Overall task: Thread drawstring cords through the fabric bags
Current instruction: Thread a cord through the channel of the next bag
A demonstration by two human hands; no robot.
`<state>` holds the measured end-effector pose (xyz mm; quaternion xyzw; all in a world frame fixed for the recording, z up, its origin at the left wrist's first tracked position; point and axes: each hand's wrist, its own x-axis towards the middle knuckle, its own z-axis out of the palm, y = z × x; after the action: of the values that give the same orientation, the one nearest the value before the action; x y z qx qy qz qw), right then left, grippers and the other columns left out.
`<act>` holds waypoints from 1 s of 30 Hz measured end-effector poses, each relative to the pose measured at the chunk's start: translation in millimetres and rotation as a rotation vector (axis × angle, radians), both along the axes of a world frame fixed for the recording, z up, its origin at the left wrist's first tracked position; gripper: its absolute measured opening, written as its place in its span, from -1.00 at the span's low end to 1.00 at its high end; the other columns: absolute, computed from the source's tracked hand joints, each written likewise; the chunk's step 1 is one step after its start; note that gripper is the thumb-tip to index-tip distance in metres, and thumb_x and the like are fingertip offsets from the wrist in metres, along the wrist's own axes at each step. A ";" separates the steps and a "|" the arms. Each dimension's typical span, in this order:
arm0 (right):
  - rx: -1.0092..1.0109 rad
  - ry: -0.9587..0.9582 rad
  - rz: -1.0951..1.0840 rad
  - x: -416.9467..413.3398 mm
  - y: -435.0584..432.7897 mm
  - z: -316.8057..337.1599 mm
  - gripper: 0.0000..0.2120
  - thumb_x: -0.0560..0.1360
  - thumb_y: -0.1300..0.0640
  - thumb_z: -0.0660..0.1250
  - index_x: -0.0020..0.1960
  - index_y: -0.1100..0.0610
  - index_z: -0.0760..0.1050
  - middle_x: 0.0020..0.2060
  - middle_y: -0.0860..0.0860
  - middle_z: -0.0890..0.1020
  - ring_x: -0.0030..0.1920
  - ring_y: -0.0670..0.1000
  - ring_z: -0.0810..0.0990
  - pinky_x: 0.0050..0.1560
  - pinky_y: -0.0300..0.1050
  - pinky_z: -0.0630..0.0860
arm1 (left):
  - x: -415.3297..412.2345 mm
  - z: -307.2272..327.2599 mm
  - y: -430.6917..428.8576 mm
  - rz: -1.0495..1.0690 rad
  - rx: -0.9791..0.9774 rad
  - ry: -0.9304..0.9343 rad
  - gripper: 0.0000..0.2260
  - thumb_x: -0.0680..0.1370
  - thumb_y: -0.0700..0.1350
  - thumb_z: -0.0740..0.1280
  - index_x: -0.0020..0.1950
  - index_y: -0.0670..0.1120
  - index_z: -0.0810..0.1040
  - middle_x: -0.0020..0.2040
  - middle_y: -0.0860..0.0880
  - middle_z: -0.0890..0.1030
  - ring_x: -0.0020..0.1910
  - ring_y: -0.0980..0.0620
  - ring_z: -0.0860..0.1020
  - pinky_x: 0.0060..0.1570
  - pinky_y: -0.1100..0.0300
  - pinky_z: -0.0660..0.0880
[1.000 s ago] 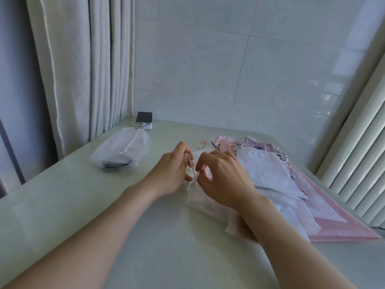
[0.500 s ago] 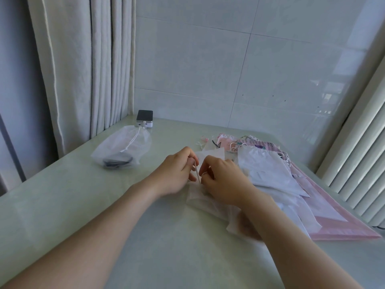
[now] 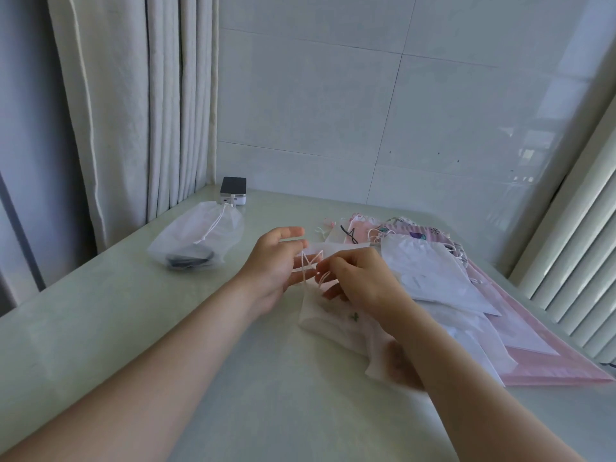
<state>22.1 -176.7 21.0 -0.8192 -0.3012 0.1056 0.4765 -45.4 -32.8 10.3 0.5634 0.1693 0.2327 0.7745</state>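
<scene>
A person works at a pale green counter [image 3: 133,345], apparently midway through stringing one small white fabric bag [image 3: 320,316] stitched with a tiny green motif. The bag lies flat on the counter beneath both hands, its mouth turned towards the far wall. A thin pale drawstring cord [image 3: 308,261] rises from that mouth in loose zigzag loops and hangs in the gap between the two hands, above the bag. The left hand [image 3: 273,261] has its fingers [image 3: 293,232] straight and spread, gripping nothing. The cord appears to run across them, though whether it touches them is hard to tell. The right hand [image 3: 363,281] has its fingers [image 3: 335,263] curled together and pinched on the cord just above the bag's opening. Judging by the slack, the cord seems to be partly in the channel, with drawing it through and evening the ends yet to do. To the right, touching the bag, a heap of white and pink fabric bags [image 3: 433,278] overlaps on a flat pink sheet [image 3: 566,368]. Cord loops show at some of their tops, but how many await threading cannot be told. Well apart on the left rests a translucent white drawstring pouch [image 3: 196,241], its cord in place and something dark inside, likely finished. Just behind it stands a small white box with a dark top [image 3: 233,191].
</scene>
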 end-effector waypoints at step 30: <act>0.264 0.160 -0.093 -6.5 6.3 -3.7 -0.80 0.56 0.09 0.45 -0.11 0.22 0.71 -0.40 0.02 0.50 -0.38 -0.03 0.45 -0.23 -0.10 0.42 | -7.0 2.2 -2.3 -0.027 0.426 -0.036 -0.45 0.52 -0.45 0.28 0.38 0.07 0.49 0.36 0.06 0.52 0.28 0.15 0.60 0.13 0.16 0.62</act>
<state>15.6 -170.5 17.3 -0.7516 -0.2353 0.1080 0.6067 -52.5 -35.1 12.5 0.7123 0.0947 0.2630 0.6438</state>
